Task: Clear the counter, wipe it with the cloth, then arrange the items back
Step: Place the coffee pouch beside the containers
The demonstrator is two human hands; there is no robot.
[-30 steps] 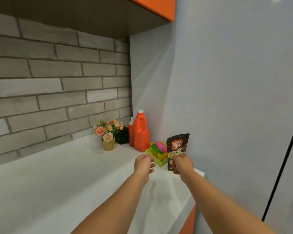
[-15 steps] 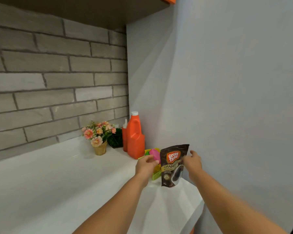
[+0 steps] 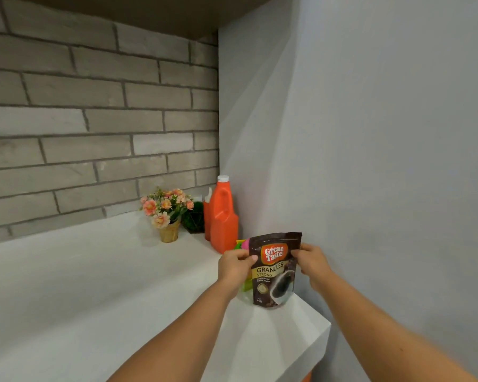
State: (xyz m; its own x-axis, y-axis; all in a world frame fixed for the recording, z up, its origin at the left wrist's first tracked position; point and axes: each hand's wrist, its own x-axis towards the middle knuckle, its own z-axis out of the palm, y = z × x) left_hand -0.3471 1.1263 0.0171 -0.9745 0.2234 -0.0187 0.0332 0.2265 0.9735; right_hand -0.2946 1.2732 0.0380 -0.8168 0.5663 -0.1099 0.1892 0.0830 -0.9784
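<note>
The coffee pouch [image 3: 273,271] stands upright with its long axis vertical and its printed face towards the person. It is at the right-hand end of the bench [image 3: 94,285], near the front corner and close to the grey wall [image 3: 384,175]. From here I cannot tell whether its bottom edge rests on the bench or hangs just above it.

It sits squarely between the two hands and straight ahead of them, so neither is nearer. The left hand [image 3: 233,267] pinches the pouch's left edge near the top, thumb on the front. The right hand [image 3: 312,264] pinches the right edge at about the same height.

Just behind the pouch, and mostly hidden by it and the left hand, is a green tray [image 3: 241,243] with something pink in it. Further back in the corner a tall orange bottle [image 3: 224,216] stands against the wall, with a smaller nozzled bottle [image 3: 207,213] touching its left side. Left of those are a dark green plant [image 3: 195,219] and a flower pot [image 3: 167,213].

I'd guess the items are being put back. What matters next is keeping the pouch vertical as it settles, with both pinches let go evenly so it tips neither into the tray nor off the front edge
</note>
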